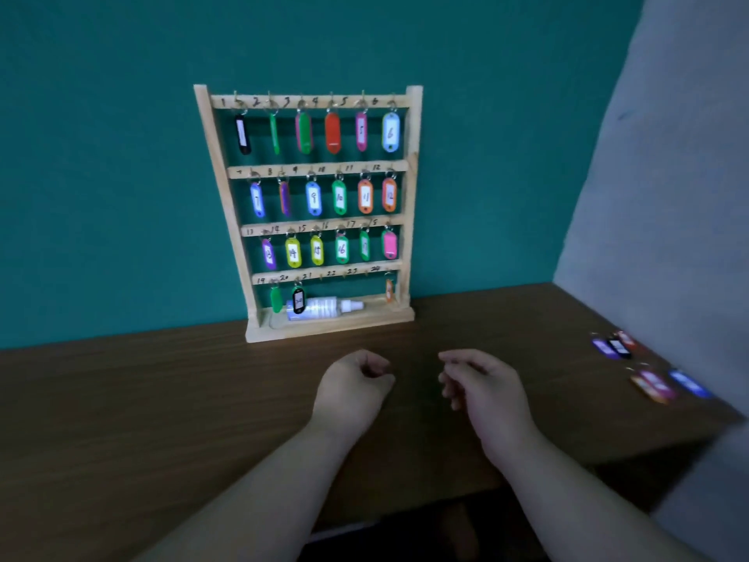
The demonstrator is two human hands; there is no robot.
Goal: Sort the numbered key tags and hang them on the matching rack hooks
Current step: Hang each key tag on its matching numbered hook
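Note:
A wooden key rack [413, 127] stands on the table against the teal wall, with numbered rows of hooks. Coloured tags hang on hooks 1 to 18; the bottom row holds a green tag [276, 298], a black tag [298, 300] and an orange tag [389, 290], with the hooks between them bare. Several loose tags [652, 385] lie on the table at the far right, and a smaller cluster [614, 346] lies behind them. My left hand [353, 385] and my right hand [482, 383] hover over the table in front of the rack, fingers loosely curled, holding nothing.
A small white bottle [324, 308] lies in the tray at the rack's foot. The brown wooden table [142, 399] ends at a grey wall [668, 176] on the right. The table's front edge runs just below my forearms.

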